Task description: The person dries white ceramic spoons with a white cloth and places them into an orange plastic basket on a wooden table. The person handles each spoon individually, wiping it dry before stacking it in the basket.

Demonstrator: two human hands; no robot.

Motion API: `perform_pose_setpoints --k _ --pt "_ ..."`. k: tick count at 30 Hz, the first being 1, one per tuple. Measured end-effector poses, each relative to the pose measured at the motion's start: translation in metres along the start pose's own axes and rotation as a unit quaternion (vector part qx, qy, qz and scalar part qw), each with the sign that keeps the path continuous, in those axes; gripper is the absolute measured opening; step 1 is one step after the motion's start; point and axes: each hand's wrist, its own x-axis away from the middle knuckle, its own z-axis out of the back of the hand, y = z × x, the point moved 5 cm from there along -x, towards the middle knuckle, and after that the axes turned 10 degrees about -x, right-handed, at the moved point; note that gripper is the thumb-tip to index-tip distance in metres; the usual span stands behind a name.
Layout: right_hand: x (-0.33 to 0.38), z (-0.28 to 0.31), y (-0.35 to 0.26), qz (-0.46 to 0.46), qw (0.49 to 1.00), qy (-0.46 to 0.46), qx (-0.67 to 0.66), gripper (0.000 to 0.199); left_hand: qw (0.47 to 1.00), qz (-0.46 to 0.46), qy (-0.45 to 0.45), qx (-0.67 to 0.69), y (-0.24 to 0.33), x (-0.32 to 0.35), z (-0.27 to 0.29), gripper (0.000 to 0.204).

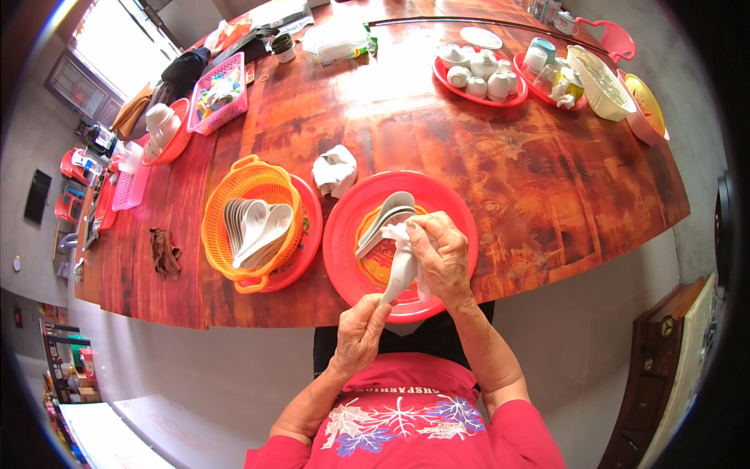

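Note:
My left hand pinches the end of a white soup spoon at the near side of a round red tray. A crumpled white tissue is in my right hand, closed and pressed against the upper part of that spoon; its fingers partly hide where they meet. Beneath both, several soup spoons lie stacked in the tray over its orange pattern. Left of the tray, an orange plastic basket holds many more white soup spoons, nested in rows.
The basket rests on a red plate. Behind the tray sits a crumpled white tissue wad; a brown cloth lies at left. Farther off are a red tray of white cups, a cream basket and a pink basket.

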Motion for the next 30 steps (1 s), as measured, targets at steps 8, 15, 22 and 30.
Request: perform_pose_setpoints --k 8,15,22,30 --pt "0.055 -0.028 -0.029 0.243 0.949 -0.033 0.199 0.032 0.969 0.135 0.044 0.205 -0.023 0.002 -0.001 0.028" --pt "0.045 -0.009 -0.027 0.289 0.938 0.063 0.182 0.026 0.933 0.185 -0.028 0.306 -0.021 -0.001 -0.007 0.025" --pt "0.035 -0.002 -0.013 0.188 0.974 0.094 0.089 0.021 0.902 0.184 -0.049 0.387 -0.016 -0.002 -0.009 0.026" --pt "0.069 -0.02 -0.03 0.271 0.93 0.006 0.247 0.038 0.905 0.184 -0.025 0.382 -0.032 0.004 -0.011 0.026"
